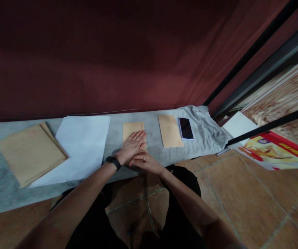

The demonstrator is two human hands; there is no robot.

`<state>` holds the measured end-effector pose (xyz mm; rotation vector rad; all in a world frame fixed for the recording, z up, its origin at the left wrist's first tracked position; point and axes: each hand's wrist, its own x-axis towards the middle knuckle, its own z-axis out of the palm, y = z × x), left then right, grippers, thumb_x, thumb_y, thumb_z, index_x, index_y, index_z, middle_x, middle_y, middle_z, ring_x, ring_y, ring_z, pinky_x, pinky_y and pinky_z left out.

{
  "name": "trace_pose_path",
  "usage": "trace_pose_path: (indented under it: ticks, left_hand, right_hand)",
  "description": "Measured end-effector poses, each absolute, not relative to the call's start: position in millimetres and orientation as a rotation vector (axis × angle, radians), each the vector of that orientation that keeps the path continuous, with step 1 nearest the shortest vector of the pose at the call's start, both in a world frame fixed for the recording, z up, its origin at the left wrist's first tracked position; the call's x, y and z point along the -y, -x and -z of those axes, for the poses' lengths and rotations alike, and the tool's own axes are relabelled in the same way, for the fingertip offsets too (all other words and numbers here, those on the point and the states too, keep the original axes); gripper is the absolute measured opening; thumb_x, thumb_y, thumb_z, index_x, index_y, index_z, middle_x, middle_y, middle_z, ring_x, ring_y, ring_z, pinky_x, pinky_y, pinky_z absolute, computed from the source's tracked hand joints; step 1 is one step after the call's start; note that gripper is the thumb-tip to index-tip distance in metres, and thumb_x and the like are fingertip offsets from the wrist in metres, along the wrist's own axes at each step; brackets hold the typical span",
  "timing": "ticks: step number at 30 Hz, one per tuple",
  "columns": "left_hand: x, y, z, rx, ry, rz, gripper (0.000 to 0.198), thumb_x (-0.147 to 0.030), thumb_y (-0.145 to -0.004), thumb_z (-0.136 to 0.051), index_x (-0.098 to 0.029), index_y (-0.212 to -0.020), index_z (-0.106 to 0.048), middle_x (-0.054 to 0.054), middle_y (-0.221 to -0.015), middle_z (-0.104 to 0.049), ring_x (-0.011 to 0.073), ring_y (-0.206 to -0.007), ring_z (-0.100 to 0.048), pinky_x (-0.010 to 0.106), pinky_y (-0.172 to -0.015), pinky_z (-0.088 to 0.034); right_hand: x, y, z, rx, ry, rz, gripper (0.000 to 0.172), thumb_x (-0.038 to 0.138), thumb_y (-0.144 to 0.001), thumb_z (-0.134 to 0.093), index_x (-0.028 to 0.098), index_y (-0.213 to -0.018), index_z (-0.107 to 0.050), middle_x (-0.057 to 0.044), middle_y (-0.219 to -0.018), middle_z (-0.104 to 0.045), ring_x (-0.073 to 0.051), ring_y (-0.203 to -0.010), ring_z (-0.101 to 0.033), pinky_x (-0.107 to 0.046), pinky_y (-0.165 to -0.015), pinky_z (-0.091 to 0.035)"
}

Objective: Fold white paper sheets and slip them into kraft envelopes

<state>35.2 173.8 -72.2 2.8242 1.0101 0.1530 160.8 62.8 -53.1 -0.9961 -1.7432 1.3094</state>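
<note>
A small tan paper envelope (128,128) lies on the grey cloth in front of me. My left hand (133,144) rests flat on top of it, fingers stretched out and close together, with a dark band on the wrist. At the envelope's near edge is my right hand (147,163), its fingers curled in and seeming to grip that edge. Its fingertips are partly hidden, and it touches or nearly touches the left hand. A second small tan envelope (170,130) lies to the right, apart from both hands.
A smartphone (186,128) lies beside the right envelope. To the left, larger brown envelopes (32,152) overlap white paper sheets (85,141). Grey cloth (152,121) covers the narrow bench against a dark red wall (99,79). Black bars (270,126) and a colourful box (276,152) stand right.
</note>
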Motion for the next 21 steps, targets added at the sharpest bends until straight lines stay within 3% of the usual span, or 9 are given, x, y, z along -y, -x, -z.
trace_pose_path:
  ticks: [10,15,21]
  left_hand:
    - [-151,-21,71,-0.908,-2.837,-0.037,0.063,-0.029,-0.103,-0.034,-0.016,-0.164,-0.027,0.01,-0.173,-0.028,0.021,-0.162,-0.016,0.043,-0.131,-0.017]
    - [-139,-17,65,-0.881,-2.802,0.018,0.069,-0.029,-0.098,-0.041,-0.017,-0.164,-0.028,0.01,-0.173,-0.025,0.0216,-0.162,-0.014,0.043,-0.13,-0.017]
    - [-128,-18,59,-0.886,-2.818,-0.029,0.073,-0.029,-0.093,-0.045,-0.013,-0.162,-0.029,0.014,-0.173,-0.026,0.0252,-0.162,-0.014,0.045,-0.131,-0.014]
  right_hand:
    - [-58,-180,27,1.821,1.003,-1.412,0.033,0.042,-0.104,-0.055,0.022,-0.093,-0.08,-0.001,-0.097,-0.078,-0.019,-0.102,-0.07,-0.037,-0.104,-0.053]
    - [-62,-186,24,1.792,1.013,-1.472,0.04,0.047,-0.104,-0.053,0.022,-0.087,-0.08,-0.002,-0.091,-0.079,-0.019,-0.09,-0.072,-0.036,-0.093,-0.059]
    - [-64,-192,22,1.711,1.02,-1.577,0.042,0.053,-0.101,-0.057,0.021,-0.087,-0.079,-0.002,-0.091,-0.079,-0.018,-0.089,-0.072,-0.035,-0.093,-0.058]
